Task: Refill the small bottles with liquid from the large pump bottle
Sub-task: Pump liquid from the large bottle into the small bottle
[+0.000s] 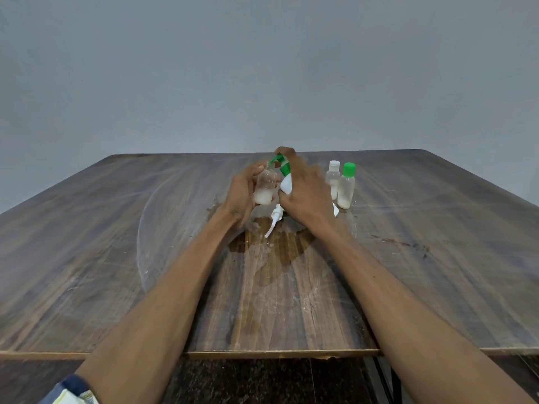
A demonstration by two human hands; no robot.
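My left hand [242, 191] grips a small clear bottle [264, 188], open at the top, with white liquid in its bottom third. My right hand [306, 191] wraps around the large white pump bottle [286, 183], fingers over its green pump head [280, 164]; the green spout points left over the small bottle's mouth. To the right stand two capped small bottles: one with a white cap [333, 179] and one with a green cap [346, 186], each partly filled with white liquid. A white spray cap with its dip tube [274, 220] lies on the table between my wrists.
Everything rests on a scratched wooden table [145, 228] with a wet patch [274, 246] near the spray cap. A plain grey wall rises behind the far edge. The table's near edge runs below my forearms, with dark floor underneath.
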